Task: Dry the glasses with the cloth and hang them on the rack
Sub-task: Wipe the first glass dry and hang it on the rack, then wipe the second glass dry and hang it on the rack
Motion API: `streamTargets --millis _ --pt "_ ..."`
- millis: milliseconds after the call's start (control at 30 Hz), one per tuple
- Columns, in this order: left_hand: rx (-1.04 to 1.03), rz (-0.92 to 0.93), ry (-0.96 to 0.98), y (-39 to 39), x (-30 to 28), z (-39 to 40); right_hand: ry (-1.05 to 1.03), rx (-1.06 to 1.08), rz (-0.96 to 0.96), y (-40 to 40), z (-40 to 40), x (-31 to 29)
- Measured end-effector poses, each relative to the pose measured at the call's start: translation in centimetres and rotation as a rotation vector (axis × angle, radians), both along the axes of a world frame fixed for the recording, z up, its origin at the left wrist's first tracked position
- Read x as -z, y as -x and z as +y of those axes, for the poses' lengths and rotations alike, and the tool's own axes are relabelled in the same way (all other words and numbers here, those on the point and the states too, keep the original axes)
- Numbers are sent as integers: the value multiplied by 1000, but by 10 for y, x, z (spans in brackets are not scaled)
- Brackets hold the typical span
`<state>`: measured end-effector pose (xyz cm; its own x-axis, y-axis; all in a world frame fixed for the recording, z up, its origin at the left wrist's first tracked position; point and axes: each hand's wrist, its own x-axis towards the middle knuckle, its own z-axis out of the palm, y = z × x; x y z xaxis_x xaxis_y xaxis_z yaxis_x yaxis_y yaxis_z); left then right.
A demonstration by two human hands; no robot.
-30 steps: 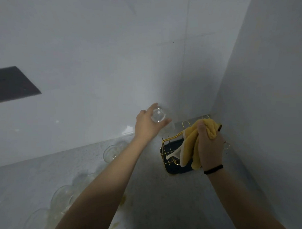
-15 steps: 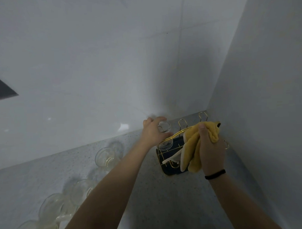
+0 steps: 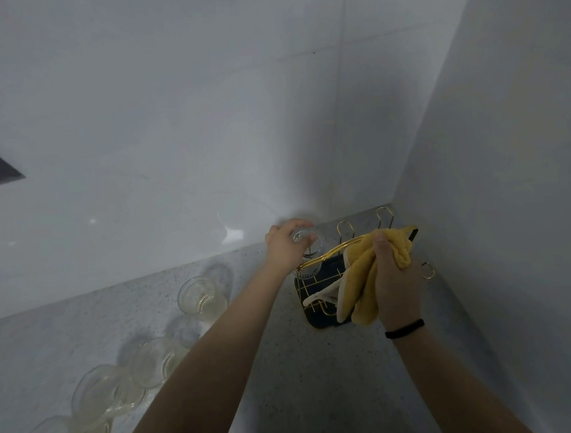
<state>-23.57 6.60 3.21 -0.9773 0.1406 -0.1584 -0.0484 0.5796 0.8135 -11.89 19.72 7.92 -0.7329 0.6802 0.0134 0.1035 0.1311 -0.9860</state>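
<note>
My left hand grips a clear ribbed glass upside down, base up, over the left end of the rack. The rack is gold wire on a dark base, standing in the counter's back right corner, with looped pegs sticking up. The glass's rim reaches down behind the rack's gold top rail. My right hand is closed on a bunched yellow cloth that hangs over the rack's right side and hides part of it. Several more clear glasses stand on the counter to the left.
White walls meet in a corner just behind and to the right of the rack. The speckled grey counter runs toward me. The waiting glasses form a line from mid-left down to the bottom left corner.
My left hand has carried the glass down from mid-air onto the left end of the rack. My right hand with the cloth has stayed beside the rack.
</note>
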Motion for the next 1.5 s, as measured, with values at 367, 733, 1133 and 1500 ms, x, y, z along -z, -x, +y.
streamTargets --millis 367,733,1133,1500 --pt "-106 -5 -172 -34 -17 -23 144 -123 -8 -20 -15 -22" --pt "-170 -45 63 -150 -11 -152 257 -315 -99 -88 -83 -10" --pt "212 -107 350 -185 42 -215 190 -169 -219 -128 -166 21" --pt "48 -212 -510 -191 -15 -231 155 -382 -254 -163 -201 1"
